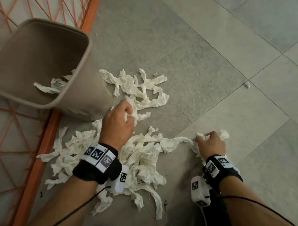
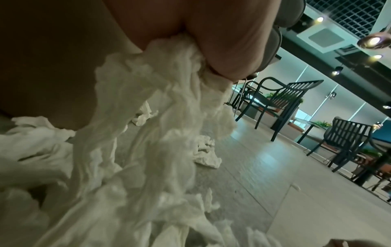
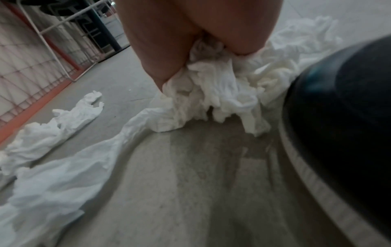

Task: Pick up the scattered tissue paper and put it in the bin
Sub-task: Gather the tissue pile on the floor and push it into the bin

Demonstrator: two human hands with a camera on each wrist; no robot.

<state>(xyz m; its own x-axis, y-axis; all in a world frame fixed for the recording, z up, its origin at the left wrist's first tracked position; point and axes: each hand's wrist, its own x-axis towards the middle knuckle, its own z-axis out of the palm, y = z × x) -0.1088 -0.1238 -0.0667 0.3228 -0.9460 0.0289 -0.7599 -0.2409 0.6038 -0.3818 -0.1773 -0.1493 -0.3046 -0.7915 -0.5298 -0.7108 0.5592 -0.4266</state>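
Lifting now risks trouble: your left hand (image 1: 118, 121) and right hand (image 1: 211, 143) each clench tissue paper (image 1: 141, 158) strips probably tangled with the floor pile, so trailing ends could miss the bin (image 1: 42, 61).

White tissue paper (image 1: 146, 88) (beige bin (image 1: 34, 55))

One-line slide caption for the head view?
Both hands, left and right, grip tissue paper beside the bin.

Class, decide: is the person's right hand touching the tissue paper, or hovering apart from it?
Touching. In the right wrist view the right hand has its fingers curled round a bunch of tissue paper, with no gap.
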